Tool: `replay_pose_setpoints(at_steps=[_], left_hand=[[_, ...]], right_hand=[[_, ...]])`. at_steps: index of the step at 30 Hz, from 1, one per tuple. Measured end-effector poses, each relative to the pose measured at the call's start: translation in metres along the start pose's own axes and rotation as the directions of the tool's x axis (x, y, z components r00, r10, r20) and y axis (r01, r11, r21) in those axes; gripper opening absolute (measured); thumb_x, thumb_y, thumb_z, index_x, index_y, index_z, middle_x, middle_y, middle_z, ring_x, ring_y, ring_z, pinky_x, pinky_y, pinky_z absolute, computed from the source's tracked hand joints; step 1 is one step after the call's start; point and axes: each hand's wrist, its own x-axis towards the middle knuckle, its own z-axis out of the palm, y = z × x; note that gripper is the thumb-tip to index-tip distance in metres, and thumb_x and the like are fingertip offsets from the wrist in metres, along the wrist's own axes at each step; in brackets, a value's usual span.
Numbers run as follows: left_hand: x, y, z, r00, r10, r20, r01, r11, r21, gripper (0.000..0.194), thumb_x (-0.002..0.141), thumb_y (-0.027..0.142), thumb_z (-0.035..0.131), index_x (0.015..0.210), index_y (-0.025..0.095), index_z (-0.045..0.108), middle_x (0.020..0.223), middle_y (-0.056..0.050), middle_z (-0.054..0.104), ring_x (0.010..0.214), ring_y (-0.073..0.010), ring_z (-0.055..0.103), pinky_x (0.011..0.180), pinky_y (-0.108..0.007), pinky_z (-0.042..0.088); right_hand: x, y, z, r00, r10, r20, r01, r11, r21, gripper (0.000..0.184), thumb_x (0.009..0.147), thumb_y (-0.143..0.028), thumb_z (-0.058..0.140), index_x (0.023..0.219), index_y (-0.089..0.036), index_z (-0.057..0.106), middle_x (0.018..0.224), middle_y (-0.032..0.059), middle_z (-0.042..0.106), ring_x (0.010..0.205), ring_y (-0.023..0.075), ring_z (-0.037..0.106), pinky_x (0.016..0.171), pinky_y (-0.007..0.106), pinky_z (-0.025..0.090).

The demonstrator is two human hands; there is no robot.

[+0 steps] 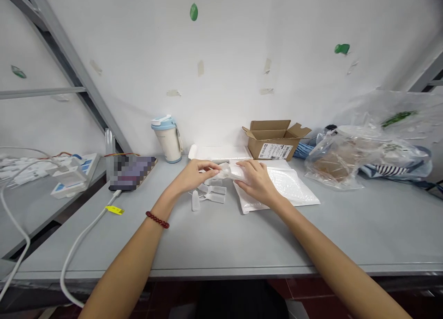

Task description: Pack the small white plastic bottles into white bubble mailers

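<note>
My right hand (258, 178) is closed around a small white box (237, 170), held above the white bubble mailers. Beside the box's left end, my left hand (197, 175) has its thumb and fingers pinched together. A small translucent piece (224, 172) lies between the fingertips and the box; whether the left fingers grip it is hard to see. Below the left hand, several small translucent plastic pieces with flat tabs (214, 197) lie loose on the grey table (207, 245). A white bubble mailer (292, 187) lies under and to the right of my right hand.
An open cardboard box (273, 146) stands at the back beside another white mailer (221, 152). A cream tumbler with a blue lid (168, 139) is at back left. Further left are a phone (133, 174) and its white cable (86, 231). Clear plastic bags (349, 157) lie at right.
</note>
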Motion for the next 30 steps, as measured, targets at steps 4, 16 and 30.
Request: replay_pose_setpoints(at_steps=[4, 16, 30], left_hand=[[0.001, 0.0, 0.004, 1.0, -0.024, -0.019, 0.024, 1.0, -0.02, 0.028, 0.078, 0.039, 0.058, 0.087, 0.018, 0.073, 0.084, -0.004, 0.069, 0.068, -0.0135, 0.055, 0.057, -0.023, 0.042], [0.008, -0.012, 0.015, 0.982, -0.182, -0.053, 0.164, 0.954, -0.251, 0.037, 0.069, 0.045, 0.066, 0.089, 0.014, 0.068, 0.076, -0.004, 0.064, 0.064, -0.0124, 0.054, 0.054, -0.024, 0.043], [0.009, -0.015, 0.029, 0.992, -0.118, 0.04, 0.122, 0.986, -0.116, 0.029, 0.075, 0.038, 0.057, 0.058, 0.015, 0.055, 0.046, 0.004, 0.049, 0.045, -0.0076, 0.04, 0.046, -0.021, 0.029]], right_hand=[[0.0, 0.0, 0.0, 1.0, -0.007, -0.016, 0.007, 1.0, -0.003, 0.037, 0.08, -0.028, 0.055, 0.116, -0.022, 0.048, 0.113, 0.0105, 0.057, 0.108, 0.027, 0.051, 0.088, 0.04, 0.034], [0.0, -0.007, -0.004, 0.993, -0.078, -0.091, 0.085, 0.993, 0.085, 0.033, 0.085, -0.03, 0.053, 0.116, -0.022, 0.048, 0.107, 0.01, 0.059, 0.102, 0.0242, 0.054, 0.086, 0.039, 0.039], [0.001, -0.012, -0.01, 0.996, -0.047, 0.081, 0.044, 0.998, 0.035, 0.056, 0.069, -0.029, 0.061, 0.121, -0.019, 0.041, 0.116, 0.0121, 0.054, 0.108, 0.0287, 0.048, 0.086, 0.041, 0.036]])
